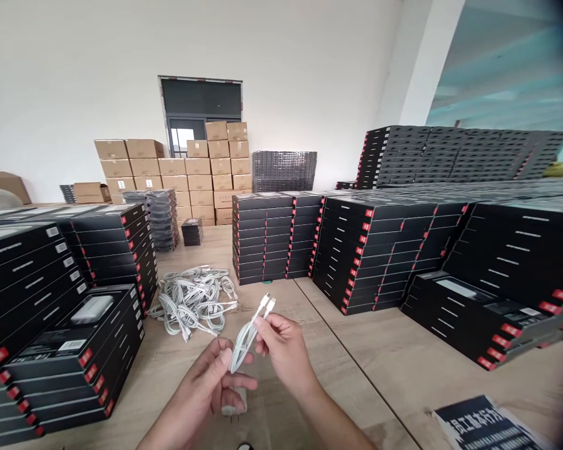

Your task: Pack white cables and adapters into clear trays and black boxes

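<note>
A coiled white charging cable [244,344] is stretched between my two hands above the wooden table. My left hand [211,375] pinches the lower loop between thumb and index finger. At the upper end, my right hand [281,350] grips the strands just below two white plugs, which point up and away. Below my left fingers shows a white power adapter [234,402] with metal prongs; whether those fingers hold it or it lies on the table, I cannot tell. Beyond my left hand lies a tangled heap of similar white cables [194,300].
Black boxes with red labels stand stacked at left [75,369], in the middle [276,240] and at right [473,319]. Brown cartons [182,175] are piled against the back wall. A dark printed sheet [485,425] lies at the near right. A seam crosses the table [351,362].
</note>
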Tool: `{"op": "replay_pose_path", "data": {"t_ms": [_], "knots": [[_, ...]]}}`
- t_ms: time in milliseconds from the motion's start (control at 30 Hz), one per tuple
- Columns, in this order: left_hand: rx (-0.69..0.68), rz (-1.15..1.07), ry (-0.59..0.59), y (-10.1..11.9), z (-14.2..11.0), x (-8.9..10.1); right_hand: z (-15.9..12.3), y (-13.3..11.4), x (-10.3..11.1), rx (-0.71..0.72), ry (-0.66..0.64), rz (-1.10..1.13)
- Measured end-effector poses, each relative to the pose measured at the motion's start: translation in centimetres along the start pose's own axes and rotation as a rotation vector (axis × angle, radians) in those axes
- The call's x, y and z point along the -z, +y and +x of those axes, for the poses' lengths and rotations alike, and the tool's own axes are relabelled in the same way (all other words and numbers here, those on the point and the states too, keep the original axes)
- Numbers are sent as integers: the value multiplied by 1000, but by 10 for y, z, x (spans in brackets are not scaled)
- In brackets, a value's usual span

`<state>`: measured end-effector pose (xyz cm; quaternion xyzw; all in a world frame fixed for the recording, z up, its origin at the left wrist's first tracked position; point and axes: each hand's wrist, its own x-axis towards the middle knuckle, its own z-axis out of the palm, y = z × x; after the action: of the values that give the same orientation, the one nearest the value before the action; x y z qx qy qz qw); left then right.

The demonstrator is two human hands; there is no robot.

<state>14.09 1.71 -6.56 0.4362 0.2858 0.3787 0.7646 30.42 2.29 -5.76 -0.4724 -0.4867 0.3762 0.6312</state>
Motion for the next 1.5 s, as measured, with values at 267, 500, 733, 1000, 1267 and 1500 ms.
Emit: {"op": "replay_pose_path", "data": {"t_ms": [267,500,733,1000,1267,1500], "knots": [[18,-142,11,-3,1,3,-2,-6,-3,127,75,-37],[84,-241,-51,-5,-1,4,1,-7,-1,103,79,43],[10,-294,-35,-4,2,4,2,-4,2,64,22,18],[-24,-316,41,-2,4,4,6,-2,6,19,-9,29],[-64,-174,51,2,2,4,5,-8,16,415,272,-439],[-24,134,89,4,-1,5,-2,-24,14,764,103,-1088]]}}
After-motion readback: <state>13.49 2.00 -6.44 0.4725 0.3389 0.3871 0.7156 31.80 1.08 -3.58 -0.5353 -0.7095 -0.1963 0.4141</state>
